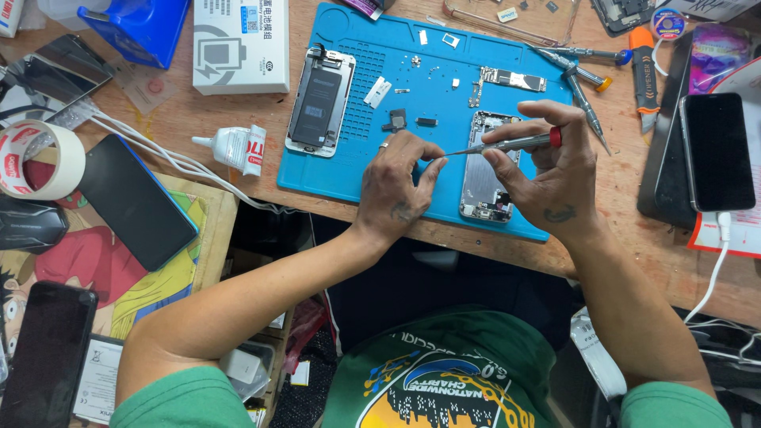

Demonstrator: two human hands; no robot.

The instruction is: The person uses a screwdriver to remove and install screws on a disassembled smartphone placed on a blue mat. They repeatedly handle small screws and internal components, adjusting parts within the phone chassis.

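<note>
Near the front edge of the blue mat (444, 79), the right hand (555, 170) is clamping a red-capped screwdriver (507, 144) level, while the left hand's (396, 186) fingertips are pinching together at its tip, probably seating a tiny screw, beside the opened phone shell (487, 170).

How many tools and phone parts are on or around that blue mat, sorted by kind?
Screwdrivers: 4 (one with a red band in the right hand, three at the mat's top right)
Opened phone bodies: 2 (one beside the left hand at, one under the screwdriver)
Loose circuit board: 1
Total: 7
</note>
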